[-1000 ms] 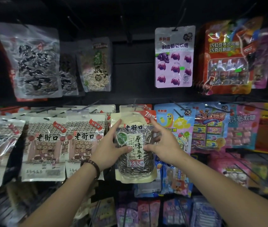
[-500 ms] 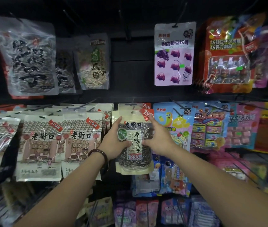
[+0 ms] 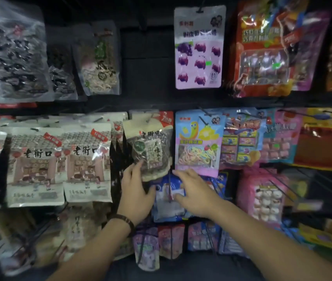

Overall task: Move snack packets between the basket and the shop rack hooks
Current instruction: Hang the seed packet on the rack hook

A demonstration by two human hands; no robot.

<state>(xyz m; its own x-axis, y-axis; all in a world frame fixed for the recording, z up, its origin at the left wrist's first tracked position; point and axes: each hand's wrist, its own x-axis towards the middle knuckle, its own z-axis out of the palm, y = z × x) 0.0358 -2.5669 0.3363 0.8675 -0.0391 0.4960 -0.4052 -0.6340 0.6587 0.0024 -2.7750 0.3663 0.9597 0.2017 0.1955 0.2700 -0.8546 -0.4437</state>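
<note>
A cream sunflower-seed packet with a clear window hangs from a rack hook in the middle row. It is slightly tilted. My left hand, with a dark bracelet on the wrist, is just below the packet; its fingertips touch the packet's lower left corner and the thumb is spread away. My right hand is below the packet's lower right corner with fingers apart, clear of it, over a blue packet. No basket is in view.
White packets hang in rows at the left, and a blue-and-yellow gummy packet hangs directly right. A purple grape packet hangs above. A dark hook sticks out between my hands. Pink packets fill the lower right.
Both hands held the seed packet by its sides before. Now they have dropped below it and opened, and the packet hangs from the hook on its own.
</note>
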